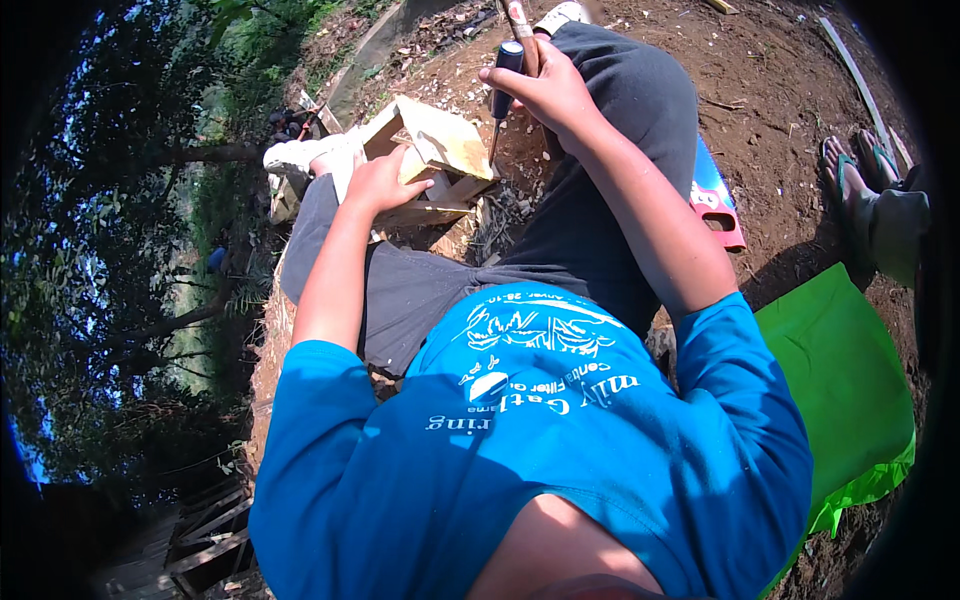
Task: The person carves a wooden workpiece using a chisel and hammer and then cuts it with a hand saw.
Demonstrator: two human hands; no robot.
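Between my legs stands a small frame of pale wooden boards (450, 138). My left hand (382, 185) grips its near left side, the thumb lying along the wood. My right hand (550, 92) is closed, up beyond the frame's right side. In it is a screwdriver (507, 70) with a dark handle, its thin shaft pointing down beside the frame's right corner; whether the tip touches the wood I cannot tell. The same hand also holds a brown wooden tool handle (519, 22), whose far end leaves the picture.
Right of my bent leg lies a saw-like tool with a red grip (716, 218) and a blue part. A bright green sheet (840, 370) spreads at the right. Another person's sandalled feet (850, 175) stand at the far right. Trees and a slatted wooden structure (205, 545) are at left.
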